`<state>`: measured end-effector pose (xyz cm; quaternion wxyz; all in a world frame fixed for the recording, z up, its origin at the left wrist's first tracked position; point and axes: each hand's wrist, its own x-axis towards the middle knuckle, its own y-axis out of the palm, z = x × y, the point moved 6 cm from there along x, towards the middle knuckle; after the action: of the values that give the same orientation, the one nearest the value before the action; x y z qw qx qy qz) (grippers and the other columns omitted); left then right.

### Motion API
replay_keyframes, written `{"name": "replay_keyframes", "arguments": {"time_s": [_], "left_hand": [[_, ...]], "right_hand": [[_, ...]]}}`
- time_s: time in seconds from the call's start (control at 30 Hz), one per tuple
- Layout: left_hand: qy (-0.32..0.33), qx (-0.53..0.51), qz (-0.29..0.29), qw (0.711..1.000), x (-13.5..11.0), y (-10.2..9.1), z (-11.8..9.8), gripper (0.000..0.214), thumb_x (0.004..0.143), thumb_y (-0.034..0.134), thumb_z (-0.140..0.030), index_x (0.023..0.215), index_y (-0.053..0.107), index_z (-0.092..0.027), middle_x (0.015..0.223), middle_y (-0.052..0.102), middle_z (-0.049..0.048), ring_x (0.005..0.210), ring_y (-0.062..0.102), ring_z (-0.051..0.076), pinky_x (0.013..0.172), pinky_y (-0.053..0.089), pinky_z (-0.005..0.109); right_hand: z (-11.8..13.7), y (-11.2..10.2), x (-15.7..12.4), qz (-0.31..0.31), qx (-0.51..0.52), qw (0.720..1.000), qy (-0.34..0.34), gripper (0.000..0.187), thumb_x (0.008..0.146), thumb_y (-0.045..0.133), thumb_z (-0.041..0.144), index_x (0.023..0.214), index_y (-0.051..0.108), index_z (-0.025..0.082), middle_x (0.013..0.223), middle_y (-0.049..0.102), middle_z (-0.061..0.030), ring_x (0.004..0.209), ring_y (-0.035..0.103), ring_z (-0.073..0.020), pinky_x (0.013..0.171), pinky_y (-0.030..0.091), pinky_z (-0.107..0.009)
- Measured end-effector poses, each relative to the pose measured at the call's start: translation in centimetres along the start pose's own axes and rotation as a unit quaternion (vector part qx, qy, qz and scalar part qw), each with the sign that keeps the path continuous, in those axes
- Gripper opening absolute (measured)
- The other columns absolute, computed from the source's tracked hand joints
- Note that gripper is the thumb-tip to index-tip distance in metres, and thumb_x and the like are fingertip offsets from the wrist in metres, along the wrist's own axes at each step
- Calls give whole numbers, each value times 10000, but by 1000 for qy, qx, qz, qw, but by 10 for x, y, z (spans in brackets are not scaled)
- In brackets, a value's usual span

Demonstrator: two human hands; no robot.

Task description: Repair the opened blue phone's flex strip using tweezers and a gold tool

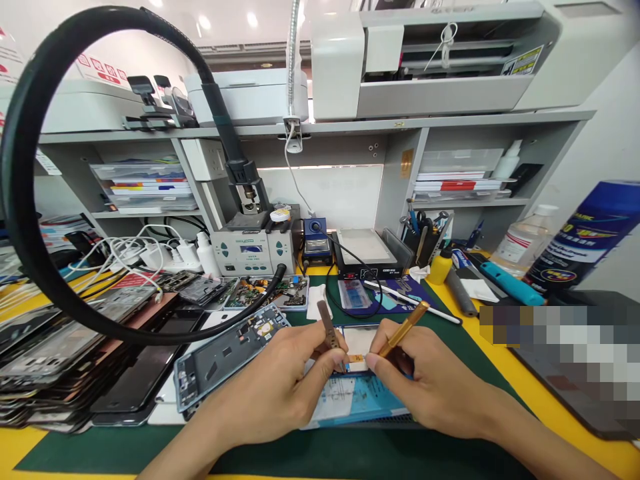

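Black hose [20,167] over phone stack [70,373]

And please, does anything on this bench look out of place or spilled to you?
I see no spill. At left, the white cables lie in a loose tangle, and the stack of phone parts in front of them looks uneven, its edges not lined up. One area at right is pixelated, so I cannot judge it.

The grey hot-air station [254,252] appears to read "LEAD FREE"; lettering on the blue can [583,233] is unclear.
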<state>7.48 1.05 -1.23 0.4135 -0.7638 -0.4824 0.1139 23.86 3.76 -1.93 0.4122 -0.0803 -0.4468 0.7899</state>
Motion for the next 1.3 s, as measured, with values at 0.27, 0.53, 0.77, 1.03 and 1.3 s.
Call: {"name": "replay_keyframes", "arguments": {"time_s": [0.27,0.53,0.77,1.03,1.3], "left_hand": [[2,15,2,1000,0,0,0,247,1093,379,-310,1067,603,-208,964,675,27,808,572,176,666,370,281],[5,5,3,1000,-1,0,-1,246,1094,366,-299,1096,600,-223,1009,674,16,852,580,171,695,386,275],[2,1,-7,1000,-1,-1,2,218,1087,394,-288,1016,588,-219,926,646,-12,786,546,147,733,394,262],[5,3,-8,1000,-1,-2,2,225,1089,391,-289,1041,601,-220,935,648,-12,802,553,145,735,398,257],[4,-3,-14,1000,0,-3,3,229,1085,396,-287,1043,612,-226,948,661,-6,825,580,152,733,405,263]], "right_hand": [[0,-1,-1,-2,4,1000,-3,223,1000,477,199,800,574,199,734,529,19,575,470,-130,552,360,-275],[-1,-1,-1,-7,0,1000,-5,218,996,473,201,798,563,203,724,534,21,570,474,-134,551,365,-275],[-3,-1,-2,-7,1,1000,-5,230,1001,470,208,796,575,200,724,528,22,571,475,-131,548,360,-273],[-2,-1,-1,-12,0,1000,-9,225,996,483,202,786,566,201,724,534,21,571,471,-127,554,370,-267],[-3,-6,-1,-23,23,999,2,226,1000,486,226,784,549,206,688,501,39,547,451,-121,522,354,-258]]}}
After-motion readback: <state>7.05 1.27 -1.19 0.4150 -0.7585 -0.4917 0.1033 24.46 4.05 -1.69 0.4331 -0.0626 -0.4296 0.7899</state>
